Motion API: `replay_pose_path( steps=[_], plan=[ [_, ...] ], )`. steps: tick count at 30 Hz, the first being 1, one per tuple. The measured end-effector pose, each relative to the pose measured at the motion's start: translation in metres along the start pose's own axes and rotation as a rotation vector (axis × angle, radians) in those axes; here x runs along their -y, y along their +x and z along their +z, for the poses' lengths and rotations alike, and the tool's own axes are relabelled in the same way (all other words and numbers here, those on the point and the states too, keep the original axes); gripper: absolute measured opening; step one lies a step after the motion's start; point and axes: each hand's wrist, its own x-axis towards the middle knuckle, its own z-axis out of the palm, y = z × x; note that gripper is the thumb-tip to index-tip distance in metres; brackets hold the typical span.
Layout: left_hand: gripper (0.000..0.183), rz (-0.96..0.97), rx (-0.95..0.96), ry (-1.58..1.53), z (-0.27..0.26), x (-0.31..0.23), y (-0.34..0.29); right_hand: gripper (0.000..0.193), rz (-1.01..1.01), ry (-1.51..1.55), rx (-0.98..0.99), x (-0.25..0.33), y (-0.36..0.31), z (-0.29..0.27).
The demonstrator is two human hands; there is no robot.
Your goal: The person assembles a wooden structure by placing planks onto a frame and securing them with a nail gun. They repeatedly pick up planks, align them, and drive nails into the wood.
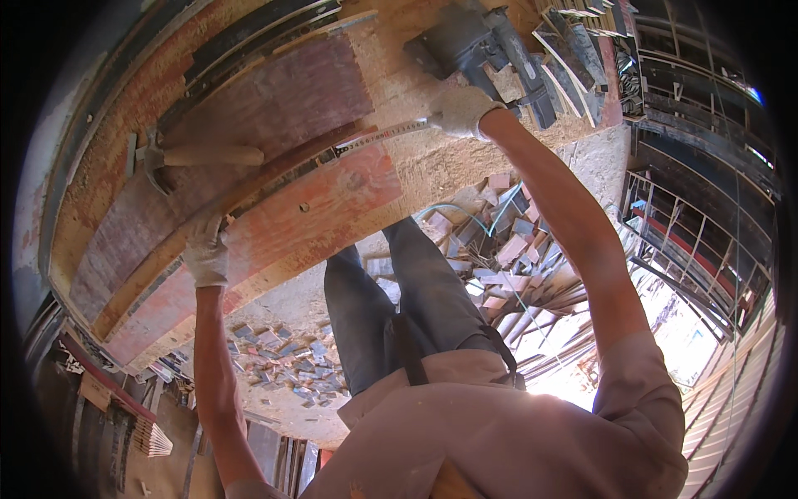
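My right hand, in a pale work glove, is closed on a tape measure; its case is hidden in my grip. The marked tape blade runs out leftward over the bench beside the end of a long narrow wooden strip. My left hand, also gloved, has its fingers bent over this strip farther left. A reddish board lies along the near side of the strip, and a wide purplish-brown board along the far side. On the wide board rests a claw hammer with a wooden handle.
A dark power tool or clamp-like machine stands beyond my right hand, with offcuts beside it. Sawdust coats the workbench. Wood scraps and small blocks litter the floor around my legs. Metal racks stand at right.
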Motion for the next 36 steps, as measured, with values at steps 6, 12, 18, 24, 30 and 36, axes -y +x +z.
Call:
replay_pose_path(
  steps=[6, 12, 18, 24, 30, 36],
  plan=[
    [0.034, -0.107, 0.1, -0.02, -0.011, -0.013, 0.005, 0.045, -0.082, 0.059, -0.127, -0.002, -0.005, 0.013],
    [0.037, -0.056, 0.168, 0.065, -0.014, -0.013, 0.012, 0.074, 0.056, -0.163, -0.35, 0.033, -0.012, 0.047],
    [0.038, -0.095, 0.165, 0.024, -0.012, -0.01, 0.003, 0.063, 0.063, -0.189, -0.748, 0.121, -0.009, 0.064],
    [0.041, -0.074, 0.181, 0.033, -0.01, -0.008, 0.006, 0.043, -0.07, 0.243, -0.62, 0.188, 0.033, 0.06],
    [0.04, -0.028, 0.157, 0.058, -0.017, -0.018, 0.001, 0.037, -0.186, 0.213, -0.742, 0.178, 0.031, 0.078],
    [0.039, -0.043, 0.235, -0.014, -0.013, -0.012, 0.002, 0.033, -0.178, 0.304, -0.759, 0.18, 0.028, 0.082]
  ],
)
